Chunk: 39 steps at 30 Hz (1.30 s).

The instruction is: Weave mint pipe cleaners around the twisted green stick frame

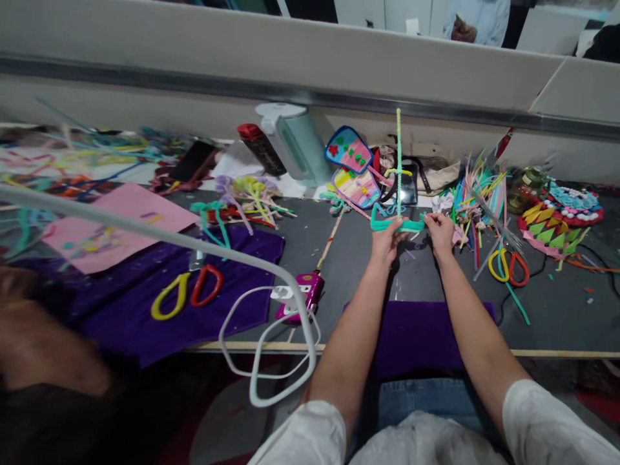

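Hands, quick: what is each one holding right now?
Left hand: closed on the teal pipe-cleaner piece.
Right hand: pinching the same piece's other end.

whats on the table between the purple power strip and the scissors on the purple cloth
In the head view, only the white cable crosses between the power strip and the scissors; beneath it are the purple cloth and bare grey table.

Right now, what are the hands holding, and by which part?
Both hands, left hand and right hand, pinch the teal pipe-cleaner piece by the ends of its horizontal base.

Even indoor light from overhead; soft, faint shadows. Centre sharp. Left edge heavily blurred, smeared. Wide-angle bending at borders; white cable (203, 248) foreground out of focus.
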Available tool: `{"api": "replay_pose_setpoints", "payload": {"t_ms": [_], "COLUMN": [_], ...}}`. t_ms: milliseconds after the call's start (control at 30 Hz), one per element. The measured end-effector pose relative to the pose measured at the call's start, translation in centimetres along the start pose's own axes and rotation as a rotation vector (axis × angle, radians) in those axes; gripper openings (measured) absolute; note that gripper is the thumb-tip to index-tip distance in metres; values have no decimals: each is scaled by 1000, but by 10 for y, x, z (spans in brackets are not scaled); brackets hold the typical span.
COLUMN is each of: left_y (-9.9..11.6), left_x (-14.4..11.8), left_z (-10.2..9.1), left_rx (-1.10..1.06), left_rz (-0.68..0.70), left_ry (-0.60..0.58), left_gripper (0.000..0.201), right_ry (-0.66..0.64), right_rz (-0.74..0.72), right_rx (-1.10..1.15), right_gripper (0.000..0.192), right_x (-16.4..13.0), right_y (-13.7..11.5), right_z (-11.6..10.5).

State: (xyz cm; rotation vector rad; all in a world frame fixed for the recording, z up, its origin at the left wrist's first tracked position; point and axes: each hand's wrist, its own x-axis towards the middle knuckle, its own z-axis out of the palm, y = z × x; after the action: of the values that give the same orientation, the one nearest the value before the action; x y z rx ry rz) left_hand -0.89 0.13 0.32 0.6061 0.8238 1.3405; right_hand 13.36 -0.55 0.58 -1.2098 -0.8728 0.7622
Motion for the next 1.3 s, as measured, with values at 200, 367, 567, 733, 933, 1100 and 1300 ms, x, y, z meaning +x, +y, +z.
{"api": "replay_pose_setpoints", "payload": {"t_ms": [200, 367, 567, 733, 933, 1100, 1300], "left_y": [3, 7, 6, 6, 8, 10, 12], "left_x": [-3, -1, 4, 3, 2, 1, -1], "left_z": [3, 0, -5, -5, -3, 0, 0], "left_rx": [17, 31, -26, -28, -50, -57, -50], "left_rz": [54, 0, -127, -113, -76, -96, -62], "left_ry": [-20, -26, -13, -27, -3, 7, 2], "left_gripper": [36, 31, 28, 31, 28, 26, 31], "right_ry": [-73, -192, -359, -338, -396, -427, -448], "right_rz": [-96, 14, 378, 342, 37, -184, -365], "right_rx": [-160, 4, 285, 299, 174, -19, -286], "right_gripper": [25, 29, 46, 53, 55, 45, 41], "right_x": [1, 5, 2, 0, -1, 3, 8], "right_y": [-1, 1, -2, -7, -12, -9, -5], "right_z": [-6, -7, -7, -6, -6, -10, -14]}}
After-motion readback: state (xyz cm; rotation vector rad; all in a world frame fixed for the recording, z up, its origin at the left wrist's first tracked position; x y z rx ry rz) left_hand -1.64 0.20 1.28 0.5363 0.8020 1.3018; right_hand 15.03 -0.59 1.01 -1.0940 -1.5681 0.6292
